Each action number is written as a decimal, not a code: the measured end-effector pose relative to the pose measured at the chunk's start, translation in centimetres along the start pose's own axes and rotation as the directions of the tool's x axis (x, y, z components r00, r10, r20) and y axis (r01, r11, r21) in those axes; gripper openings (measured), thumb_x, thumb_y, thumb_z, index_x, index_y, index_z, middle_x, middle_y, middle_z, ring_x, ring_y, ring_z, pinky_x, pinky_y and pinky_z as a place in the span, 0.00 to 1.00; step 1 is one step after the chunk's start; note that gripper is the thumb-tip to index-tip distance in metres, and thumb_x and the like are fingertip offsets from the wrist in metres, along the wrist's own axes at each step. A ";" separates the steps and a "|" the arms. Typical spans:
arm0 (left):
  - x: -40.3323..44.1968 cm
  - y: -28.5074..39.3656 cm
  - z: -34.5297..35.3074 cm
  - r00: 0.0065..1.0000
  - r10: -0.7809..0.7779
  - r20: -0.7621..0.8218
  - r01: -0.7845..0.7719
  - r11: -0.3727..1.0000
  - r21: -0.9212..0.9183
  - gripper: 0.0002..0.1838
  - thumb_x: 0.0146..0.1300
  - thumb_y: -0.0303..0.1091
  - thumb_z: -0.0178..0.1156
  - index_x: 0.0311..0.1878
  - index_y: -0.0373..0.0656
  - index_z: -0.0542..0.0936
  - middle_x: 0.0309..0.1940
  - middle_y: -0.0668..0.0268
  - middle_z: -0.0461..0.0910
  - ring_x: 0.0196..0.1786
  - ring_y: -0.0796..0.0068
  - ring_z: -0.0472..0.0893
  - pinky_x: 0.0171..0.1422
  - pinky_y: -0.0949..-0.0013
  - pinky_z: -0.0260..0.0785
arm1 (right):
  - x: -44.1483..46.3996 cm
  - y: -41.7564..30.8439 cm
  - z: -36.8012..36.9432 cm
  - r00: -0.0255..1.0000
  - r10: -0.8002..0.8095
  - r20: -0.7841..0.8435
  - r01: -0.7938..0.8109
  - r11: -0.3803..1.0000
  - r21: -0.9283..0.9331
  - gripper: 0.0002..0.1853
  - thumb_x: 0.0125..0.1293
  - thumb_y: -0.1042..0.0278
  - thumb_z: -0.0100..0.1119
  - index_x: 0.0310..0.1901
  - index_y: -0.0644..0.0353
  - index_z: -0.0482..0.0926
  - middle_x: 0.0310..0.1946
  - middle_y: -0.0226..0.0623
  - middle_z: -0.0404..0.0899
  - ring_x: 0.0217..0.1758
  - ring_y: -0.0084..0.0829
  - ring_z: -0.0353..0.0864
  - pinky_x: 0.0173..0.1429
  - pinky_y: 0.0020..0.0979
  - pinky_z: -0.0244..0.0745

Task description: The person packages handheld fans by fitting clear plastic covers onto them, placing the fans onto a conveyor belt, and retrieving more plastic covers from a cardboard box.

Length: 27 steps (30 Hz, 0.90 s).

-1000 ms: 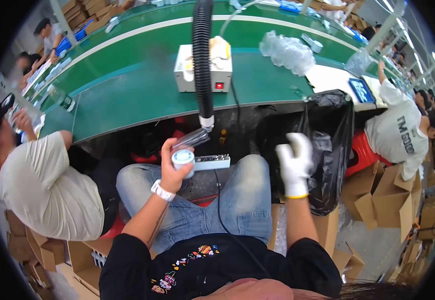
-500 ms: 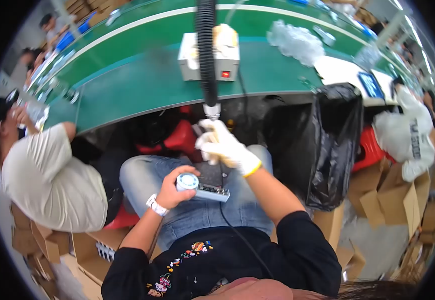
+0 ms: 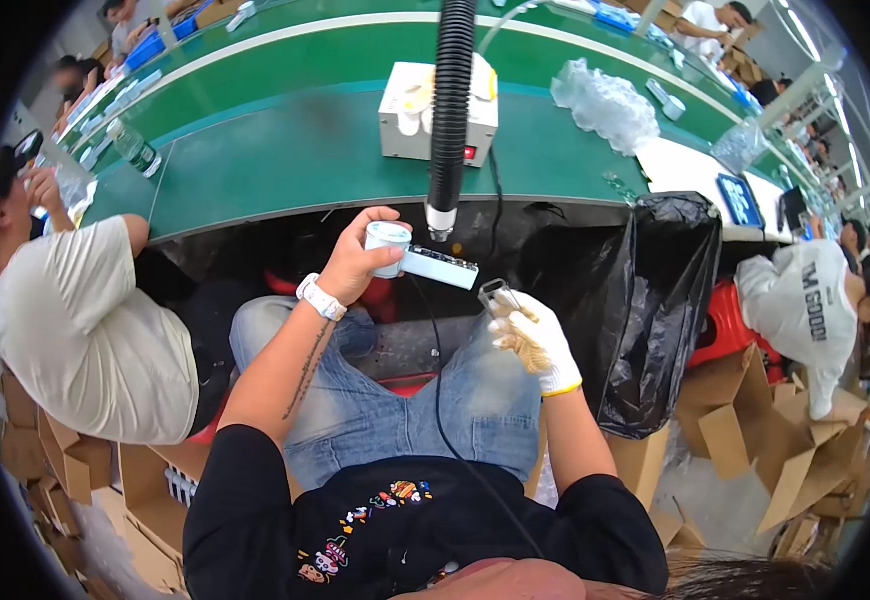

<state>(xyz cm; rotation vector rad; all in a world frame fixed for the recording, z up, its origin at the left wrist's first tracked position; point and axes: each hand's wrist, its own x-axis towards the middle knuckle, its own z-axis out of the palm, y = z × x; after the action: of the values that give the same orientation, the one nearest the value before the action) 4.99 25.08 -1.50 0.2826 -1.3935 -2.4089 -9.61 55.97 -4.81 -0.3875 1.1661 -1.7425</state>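
The one camera sits on the head, near and above the left hand (image 3: 363,262) and right hand (image 3: 537,345). It looks down and forward, past them to the green table (image 3: 255,165).

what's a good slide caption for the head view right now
Left hand holds a pale device, gloved right hand a clear piece, near a black hose.

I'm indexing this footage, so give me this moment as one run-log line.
left hand: bare, holding light-blue device | right hand: white-gloved, holding transparent piece | black hose: hanging near device
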 end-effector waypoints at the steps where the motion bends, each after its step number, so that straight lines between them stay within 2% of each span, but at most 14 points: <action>1: 0.1 -0.3 0.3 0.999 -0.033 0.023 0.033 0.999 0.024 0.30 0.59 0.31 0.76 0.63 0.45 0.73 0.56 0.61 0.82 0.52 0.70 0.85 0.48 0.61 0.86 | -0.4 0.4 0.2 1.000 0.002 -0.014 -0.002 1.000 -0.022 0.32 0.70 0.61 0.70 0.71 0.64 0.73 0.54 0.42 0.84 0.45 0.30 0.87 0.43 0.30 0.86; 6: -0.7 1.1 0.0 0.995 -0.095 0.023 0.090 0.983 0.160 0.30 0.59 0.33 0.76 0.62 0.45 0.74 0.56 0.60 0.82 0.51 0.69 0.85 0.49 0.62 0.86 | 1.8 -0.7 1.5 0.999 0.000 0.054 0.001 1.000 -0.015 0.29 0.70 0.61 0.70 0.68 0.65 0.75 0.54 0.42 0.84 0.45 0.29 0.87 0.43 0.29 0.86; 7: -0.9 1.3 -0.4 0.996 -0.091 0.014 0.088 0.983 0.161 0.30 0.59 0.33 0.76 0.62 0.45 0.74 0.56 0.60 0.82 0.51 0.69 0.85 0.49 0.62 0.86 | 2.2 -1.0 1.8 0.994 0.043 0.098 -0.035 0.996 -0.086 0.30 0.71 0.60 0.69 0.69 0.65 0.75 0.54 0.43 0.84 0.45 0.30 0.87 0.43 0.30 0.86; 9: -1.2 1.3 -1.2 0.993 -0.061 0.106 0.025 0.949 0.314 0.29 0.60 0.34 0.75 0.62 0.45 0.74 0.56 0.60 0.83 0.51 0.69 0.85 0.48 0.62 0.86 | 2.9 -1.5 2.3 0.975 0.139 0.173 -0.097 0.969 -0.229 0.30 0.72 0.58 0.68 0.70 0.64 0.73 0.54 0.43 0.83 0.45 0.31 0.87 0.43 0.31 0.86; 10: -1.4 1.5 -1.3 0.987 -0.053 0.154 -0.011 0.922 0.387 0.28 0.61 0.35 0.75 0.62 0.45 0.74 0.56 0.59 0.83 0.51 0.69 0.85 0.48 0.63 0.86 | 3.3 -1.5 2.8 0.973 0.144 0.179 -0.101 0.968 -0.229 0.30 0.72 0.58 0.68 0.70 0.64 0.73 0.54 0.43 0.83 0.45 0.31 0.87 0.43 0.31 0.86; 13: -2.6 0.2 0.0 0.993 -0.085 0.076 0.057 0.949 0.311 0.27 0.62 0.35 0.73 0.62 0.46 0.74 0.56 0.59 0.84 0.52 0.69 0.86 0.47 0.62 0.85 | 4.8 -0.3 5.8 0.975 0.067 0.210 -0.065 0.998 -0.016 0.33 0.76 0.50 0.61 0.73 0.62 0.70 0.60 0.48 0.81 0.56 0.39 0.86 0.52 0.41 0.86; 14: -2.8 -0.1 0.4 0.994 -0.104 0.044 0.088 0.959 0.269 0.26 0.63 0.36 0.73 0.62 0.47 0.74 0.56 0.59 0.84 0.53 0.69 0.86 0.47 0.61 0.85 | 5.6 0.2 6.8 0.975 0.071 0.212 -0.069 0.997 -0.016 0.33 0.76 0.50 0.61 0.73 0.62 0.70 0.60 0.48 0.81 0.56 0.39 0.86 0.52 0.41 0.86; 15: -3.0 -0.3 0.5 0.994 -0.106 0.039 0.092 0.959 0.268 0.26 0.63 0.36 0.73 0.62 0.47 0.74 0.56 0.59 0.84 0.53 0.69 0.86 0.47 0.61 0.85 | 6.5 1.0 8.0 0.992 0.074 0.106 -0.079 0.996 0.048 0.34 0.77 0.45 0.58 0.74 0.60 0.69 0.62 0.50 0.79 0.60 0.42 0.83 0.55 0.45 0.85; 17: -3.3 -0.4 0.7 0.980 -0.185 -0.073 0.195 0.966 0.170 0.24 0.65 0.36 0.71 0.62 0.48 0.74 0.57 0.58 0.84 0.54 0.68 0.86 0.46 0.60 0.85 | 7.7 2.0 9.5 0.989 0.094 -0.110 -0.074 0.981 0.177 0.37 0.79 0.37 0.50 0.76 0.58 0.66 0.66 0.53 0.76 0.68 0.48 0.79 0.62 0.52 0.82; 18: -3.4 -0.3 0.7 0.966 -0.227 -0.124 0.241 0.963 0.119 0.23 0.66 0.36 0.69 0.62 0.48 0.74 0.57 0.58 0.84 0.55 0.68 0.86 0.46 0.59 0.85 | 7.7 1.9 9.5 0.989 0.095 -0.112 -0.074 0.981 0.180 0.37 0.79 0.37 0.50 0.76 0.58 0.66 0.66 0.53 0.76 0.68 0.48 0.79 0.62 0.52 0.82; 21: -3.4 0.8 0.4 0.950 -0.282 -0.137 0.294 0.953 0.078 0.22 0.68 0.38 0.69 0.62 0.49 0.74 0.58 0.58 0.84 0.55 0.68 0.86 0.46 0.58 0.85 | 7.0 0.9 10.1 0.982 0.188 -0.004 -0.171 0.901 0.398 0.39 0.80 0.31 0.41 0.77 0.56 0.65 0.70 0.55 0.72 0.74 0.52 0.73 0.66 0.57 0.78; 26: -3.2 0.9 -0.5 0.950 -0.283 -0.133 0.285 0.959 -0.002 0.23 0.69 0.41 0.68 0.63 0.49 0.73 0.57 0.59 0.84 0.55 0.68 0.86 0.47 0.56 0.86 | 6.6 0.7 9.2 0.974 0.224 0.039 -0.221 0.893 0.392 0.42 0.78 0.27 0.36 0.77 0.55 0.65 0.65 0.54 0.77 0.69 0.52 0.78 0.65 0.54 0.80; 27: -3.1 0.4 -0.9 0.950 -0.284 -0.130 0.286 0.958 -0.003 0.23 0.69 0.41 0.68 0.63 0.49 0.73 0.57 0.59 0.84 0.55 0.68 0.86 0.47 0.56 0.86 | 7.6 2.2 7.1 0.909 0.237 0.342 -0.387 0.787 0.480 0.40 0.79 0.30 0.40 0.78 0.55 0.65 0.64 0.53 0.78 0.68 0.53 0.79 0.65 0.53 0.80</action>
<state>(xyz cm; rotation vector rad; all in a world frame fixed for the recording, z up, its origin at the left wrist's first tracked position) 8.21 25.37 -1.55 0.6745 -1.3956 -2.5523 -7.16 45.66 -4.97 -0.0647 0.4711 -1.5756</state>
